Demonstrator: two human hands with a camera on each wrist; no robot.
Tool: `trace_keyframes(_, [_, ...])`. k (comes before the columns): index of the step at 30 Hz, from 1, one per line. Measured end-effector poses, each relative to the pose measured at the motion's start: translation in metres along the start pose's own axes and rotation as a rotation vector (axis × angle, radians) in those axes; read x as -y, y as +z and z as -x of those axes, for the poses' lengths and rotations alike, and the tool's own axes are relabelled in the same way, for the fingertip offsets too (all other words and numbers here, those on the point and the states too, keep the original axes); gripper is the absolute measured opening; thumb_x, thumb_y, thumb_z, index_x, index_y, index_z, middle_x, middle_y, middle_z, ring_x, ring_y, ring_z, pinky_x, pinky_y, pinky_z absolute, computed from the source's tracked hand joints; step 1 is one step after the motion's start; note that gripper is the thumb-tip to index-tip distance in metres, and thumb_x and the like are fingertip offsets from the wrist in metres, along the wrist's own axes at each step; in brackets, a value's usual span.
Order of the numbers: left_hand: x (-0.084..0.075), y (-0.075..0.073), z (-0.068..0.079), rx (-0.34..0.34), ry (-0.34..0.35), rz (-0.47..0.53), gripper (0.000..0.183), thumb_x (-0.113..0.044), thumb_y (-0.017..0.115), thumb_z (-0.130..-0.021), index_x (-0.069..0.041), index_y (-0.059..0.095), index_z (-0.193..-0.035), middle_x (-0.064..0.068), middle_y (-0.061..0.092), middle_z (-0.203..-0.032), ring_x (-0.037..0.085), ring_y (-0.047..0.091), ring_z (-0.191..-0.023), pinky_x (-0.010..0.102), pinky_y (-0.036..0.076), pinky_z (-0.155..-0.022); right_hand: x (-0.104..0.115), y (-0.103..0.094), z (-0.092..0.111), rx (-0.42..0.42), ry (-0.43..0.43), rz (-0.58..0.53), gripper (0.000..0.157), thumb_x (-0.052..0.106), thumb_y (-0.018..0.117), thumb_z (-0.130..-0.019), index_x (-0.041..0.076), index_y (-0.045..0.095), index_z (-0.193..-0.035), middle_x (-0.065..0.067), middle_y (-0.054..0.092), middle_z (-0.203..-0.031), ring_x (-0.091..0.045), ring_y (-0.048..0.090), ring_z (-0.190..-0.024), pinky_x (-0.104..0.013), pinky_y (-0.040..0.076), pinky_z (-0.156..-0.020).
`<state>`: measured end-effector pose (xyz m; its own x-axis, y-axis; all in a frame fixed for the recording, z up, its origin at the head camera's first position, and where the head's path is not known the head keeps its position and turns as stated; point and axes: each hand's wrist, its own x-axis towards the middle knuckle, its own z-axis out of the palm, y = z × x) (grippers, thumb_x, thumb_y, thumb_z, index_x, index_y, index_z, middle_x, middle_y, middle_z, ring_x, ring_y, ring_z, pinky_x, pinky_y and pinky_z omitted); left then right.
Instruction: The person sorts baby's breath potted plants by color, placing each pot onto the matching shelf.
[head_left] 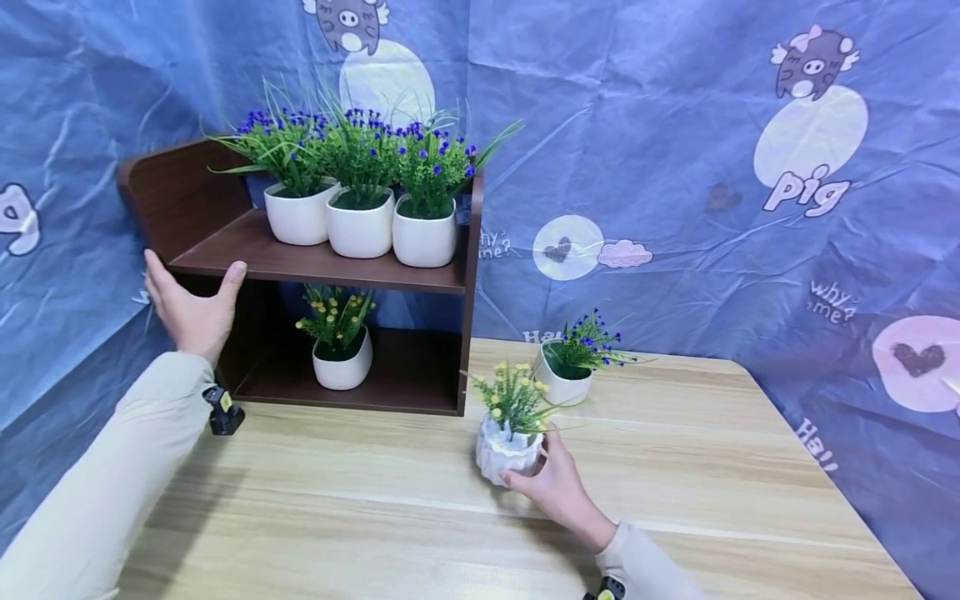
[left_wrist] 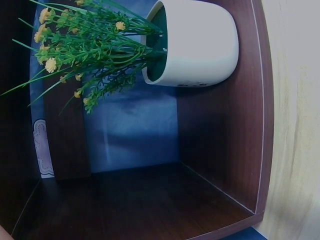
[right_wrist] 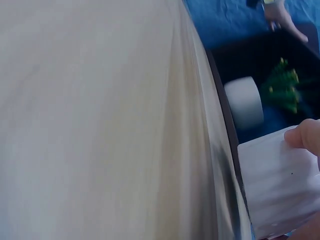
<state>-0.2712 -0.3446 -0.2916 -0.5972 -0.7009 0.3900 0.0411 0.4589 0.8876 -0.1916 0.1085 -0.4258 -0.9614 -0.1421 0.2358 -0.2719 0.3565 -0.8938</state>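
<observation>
My right hand (head_left: 558, 492) grips a whitish, ribbed pot of yellow flowers (head_left: 497, 460) from its right side, over the table just right of the shelf. In the right wrist view, fingers lie against this pale pot (right_wrist: 275, 185). At the left, my left hand (head_left: 191, 312) is at the front left edge of the dark brown shelf (head_left: 225, 242), thumb and fingers spread. A smooth white pot with yellow flowers (head_left: 343, 362) stands on the lower level. The left wrist view shows that same pot (left_wrist: 202, 45) close up, inside the lower compartment.
On the upper level three white pots of purple-blue flowers (head_left: 360, 225) stand in a row. Another white pot with blue flowers (head_left: 566, 387) is on the wooden table (head_left: 315, 500), behind my right hand. Blue printed cloth (head_left: 660, 125) hangs behind everything.
</observation>
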Motion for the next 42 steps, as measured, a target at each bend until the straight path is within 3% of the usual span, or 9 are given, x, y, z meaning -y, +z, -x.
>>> trace_keyframes(4, [0.001, 0.001, 0.002, -0.012, 0.014, 0.004, 0.101, -0.056, 0.065, -0.067, -0.033, 0.001, -0.141, -0.007, 0.002, -0.148, 0.007, -0.002, -0.134, 0.022, 0.001, -0.106, 0.025, 0.013, 0.007, 0.057, -0.029, -0.004, 0.08, 0.005, 0.079, -0.059, 0.001, 0.035, -0.125, -0.017, 0.053, -0.117, -0.029, 0.052, -0.107, -0.041, 0.038, -0.092])
trace_keyframes(8, [0.002, 0.0, 0.001, -0.012, 0.015, 0.004, 0.101, -0.056, 0.065, -0.068, -0.033, 0.001, -0.141, -0.008, 0.001, -0.148, 0.006, -0.002, -0.133, 0.022, 0.0, -0.105, 0.036, 0.025, 0.007, 0.116, -0.072, 0.029, 0.081, 0.009, 0.079, -0.06, 0.0, 0.033, -0.126, -0.017, 0.053, -0.117, -0.028, 0.052, -0.106, -0.041, 0.039, -0.091])
trace_keyframes(16, [0.001, -0.002, -0.001, -0.018, 0.018, 0.004, 0.101, -0.057, 0.065, -0.067, -0.032, 0.001, -0.142, -0.009, 0.002, -0.148, 0.007, -0.003, -0.134, 0.023, 0.0, -0.105, 0.017, 0.062, -0.015, 0.164, -0.138, 0.045, 0.089, 0.024, 0.081, -0.059, 0.01, 0.031, -0.132, -0.006, 0.053, -0.118, -0.018, 0.052, -0.104, -0.033, 0.041, -0.088])
trace_keyframes(21, [0.001, 0.001, -0.001, -0.015, 0.023, 0.004, 0.1, -0.057, 0.065, -0.068, -0.032, 0.001, -0.142, -0.009, 0.002, -0.148, 0.006, -0.003, -0.134, 0.023, -0.001, -0.106, 0.029, 0.082, -0.027, 0.173, -0.136, -0.016, 0.089, 0.016, 0.08, -0.061, 0.01, 0.028, -0.134, -0.008, 0.051, -0.119, -0.019, 0.052, -0.103, -0.032, 0.042, -0.088])
trace_keyframes(30, [0.001, 0.002, 0.0, -0.026, 0.037, 0.009, 0.101, -0.056, 0.065, -0.068, -0.03, 0.002, -0.142, -0.008, 0.003, -0.148, 0.006, -0.001, -0.133, 0.022, 0.0, -0.105, 0.028, 0.119, -0.059, 0.094, -0.133, -0.007, 0.088, 0.022, 0.08, -0.059, 0.013, 0.03, -0.132, -0.004, 0.05, -0.12, -0.016, 0.049, -0.107, -0.032, 0.037, -0.093])
trace_keyframes(42, [0.002, 0.002, 0.0, -0.043, 0.065, 0.002, 0.101, -0.057, 0.066, -0.067, -0.029, 0.004, -0.142, -0.009, 0.007, -0.147, 0.004, 0.003, -0.133, 0.019, 0.004, -0.105, 0.03, 0.146, -0.109, -0.123, -0.101, 0.097, 0.085, 0.023, 0.078, -0.057, 0.008, 0.035, -0.129, -0.007, 0.051, -0.116, -0.019, 0.05, -0.105, -0.03, 0.039, -0.09])
